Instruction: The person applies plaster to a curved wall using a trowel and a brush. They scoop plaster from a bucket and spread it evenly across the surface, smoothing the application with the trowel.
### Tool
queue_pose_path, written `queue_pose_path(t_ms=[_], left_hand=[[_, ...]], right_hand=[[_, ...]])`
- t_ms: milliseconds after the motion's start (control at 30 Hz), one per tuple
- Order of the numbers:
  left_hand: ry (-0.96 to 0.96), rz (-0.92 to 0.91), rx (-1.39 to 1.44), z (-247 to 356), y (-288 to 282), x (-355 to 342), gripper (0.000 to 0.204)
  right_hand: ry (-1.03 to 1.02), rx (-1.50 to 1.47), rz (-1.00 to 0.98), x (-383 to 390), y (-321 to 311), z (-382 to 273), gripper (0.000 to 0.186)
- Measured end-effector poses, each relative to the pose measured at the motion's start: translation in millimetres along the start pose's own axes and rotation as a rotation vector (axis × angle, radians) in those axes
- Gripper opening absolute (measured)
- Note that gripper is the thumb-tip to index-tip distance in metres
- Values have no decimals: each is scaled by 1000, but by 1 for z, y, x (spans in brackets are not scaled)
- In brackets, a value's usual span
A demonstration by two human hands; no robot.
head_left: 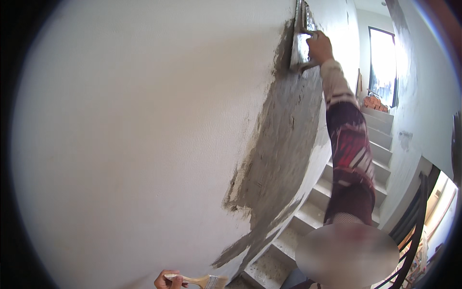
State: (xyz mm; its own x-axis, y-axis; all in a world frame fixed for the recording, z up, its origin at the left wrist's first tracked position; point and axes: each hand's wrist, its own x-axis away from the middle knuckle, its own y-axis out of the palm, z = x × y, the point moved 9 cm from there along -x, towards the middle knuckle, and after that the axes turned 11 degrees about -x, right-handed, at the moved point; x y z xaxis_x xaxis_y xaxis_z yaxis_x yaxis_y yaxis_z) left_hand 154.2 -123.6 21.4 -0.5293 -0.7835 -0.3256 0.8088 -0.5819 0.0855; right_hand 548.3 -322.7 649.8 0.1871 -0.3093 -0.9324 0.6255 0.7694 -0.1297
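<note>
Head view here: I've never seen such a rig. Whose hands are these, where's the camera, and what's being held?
There's no robot, just a person's two bare hands. This picture comes from a wide fisheye camera on their head, so straight edges bend near its rim. The right hand, raised, grips a metal trowel at the upper part of a grey coated patch on the pale wall. The left hand, at the lower edge, holds a paintbrush that points right. Stairs on the right climb toward a bright window.
</note>
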Motion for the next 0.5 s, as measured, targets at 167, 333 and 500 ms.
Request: queue_pose_path(t_ms=[167, 333, 500], left_hand=[[-9, 58, 37, 4, -11, 11, 18], [-69, 51, 50, -23, -20, 13, 18], [-79, 36, 24, -14, -5, 7, 15]], right_hand=[[152, 737, -628, 42, 86, 126, 38], [135, 305, -500, 120, 91, 144, 44], [-73, 79, -103, -4, 48, 39, 34]])
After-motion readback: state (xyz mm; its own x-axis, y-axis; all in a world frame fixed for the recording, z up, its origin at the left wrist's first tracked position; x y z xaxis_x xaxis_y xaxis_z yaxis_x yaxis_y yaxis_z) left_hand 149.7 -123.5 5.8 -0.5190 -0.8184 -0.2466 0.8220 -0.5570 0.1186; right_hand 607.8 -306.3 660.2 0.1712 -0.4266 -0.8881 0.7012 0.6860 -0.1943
